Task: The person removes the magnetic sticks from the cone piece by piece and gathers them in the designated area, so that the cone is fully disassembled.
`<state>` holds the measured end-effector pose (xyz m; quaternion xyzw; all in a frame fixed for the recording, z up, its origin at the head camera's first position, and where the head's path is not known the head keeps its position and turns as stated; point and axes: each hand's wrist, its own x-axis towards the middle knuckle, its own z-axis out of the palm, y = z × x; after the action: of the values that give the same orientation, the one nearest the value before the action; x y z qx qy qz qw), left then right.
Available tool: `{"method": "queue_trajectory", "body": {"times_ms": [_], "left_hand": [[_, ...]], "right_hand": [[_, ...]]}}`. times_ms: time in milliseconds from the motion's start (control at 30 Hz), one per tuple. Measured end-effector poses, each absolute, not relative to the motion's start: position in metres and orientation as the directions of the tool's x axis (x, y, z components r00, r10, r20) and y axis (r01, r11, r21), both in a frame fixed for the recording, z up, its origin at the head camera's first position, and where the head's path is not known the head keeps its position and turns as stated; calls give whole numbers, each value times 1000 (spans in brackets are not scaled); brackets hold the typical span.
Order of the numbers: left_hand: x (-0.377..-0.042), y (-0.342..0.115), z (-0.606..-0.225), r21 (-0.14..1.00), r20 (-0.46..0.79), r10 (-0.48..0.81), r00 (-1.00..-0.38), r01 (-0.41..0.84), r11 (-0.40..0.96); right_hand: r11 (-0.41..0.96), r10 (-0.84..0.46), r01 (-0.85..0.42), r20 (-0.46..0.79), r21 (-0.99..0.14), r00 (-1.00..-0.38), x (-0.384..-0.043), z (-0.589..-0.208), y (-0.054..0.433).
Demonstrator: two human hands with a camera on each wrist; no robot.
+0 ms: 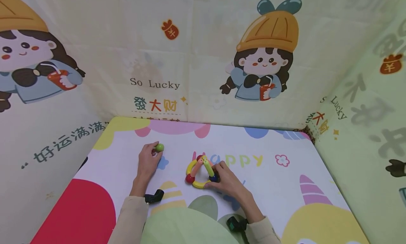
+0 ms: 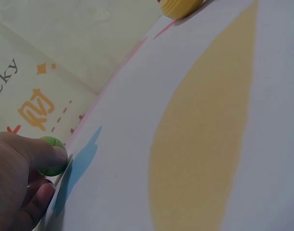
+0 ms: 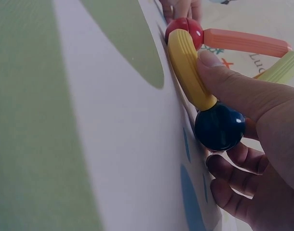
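Observation:
My left hand (image 1: 149, 163) pinches a small green ball (image 1: 160, 147) between thumb and fingers, low over the table; the left wrist view shows the ball (image 2: 54, 168) partly covered by the thumb. To its right stands a frame of toy magnetic rods and balls. Curved yellow rods (image 1: 200, 184) form its base, joined by red balls (image 1: 190, 178) and a dark blue ball (image 1: 214, 177). A pink rod (image 1: 196, 168) and a light green rod (image 1: 208, 168) lean together at the top. My right hand (image 1: 229, 182) grips the frame at the blue ball, thumb along a yellow rod (image 3: 185, 70).
The table (image 1: 272, 184) has a printed cover with cartoon shapes and letters. Behind and beside it hang printed cloth walls (image 1: 203, 60). A dark object (image 1: 83, 163) shows at the table's left edge. Each wrist wears a small black camera (image 1: 154, 196).

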<state>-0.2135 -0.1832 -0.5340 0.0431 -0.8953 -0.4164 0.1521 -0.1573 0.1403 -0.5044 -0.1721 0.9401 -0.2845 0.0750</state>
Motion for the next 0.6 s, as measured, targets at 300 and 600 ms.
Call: {"method": "queue_trajectory", "body": {"times_ms": [300,600], "left_hand": [[-212,-185,-534,762,237,-208,-949,49,646],[-214,-183,-531,771,214,-206,-955,35,636]], "right_hand": [[770,-370,-279,-47,-574,-928,-156,-506,138],[776,-358,-261,-60,-575,-932,-157,-504,140]]}}
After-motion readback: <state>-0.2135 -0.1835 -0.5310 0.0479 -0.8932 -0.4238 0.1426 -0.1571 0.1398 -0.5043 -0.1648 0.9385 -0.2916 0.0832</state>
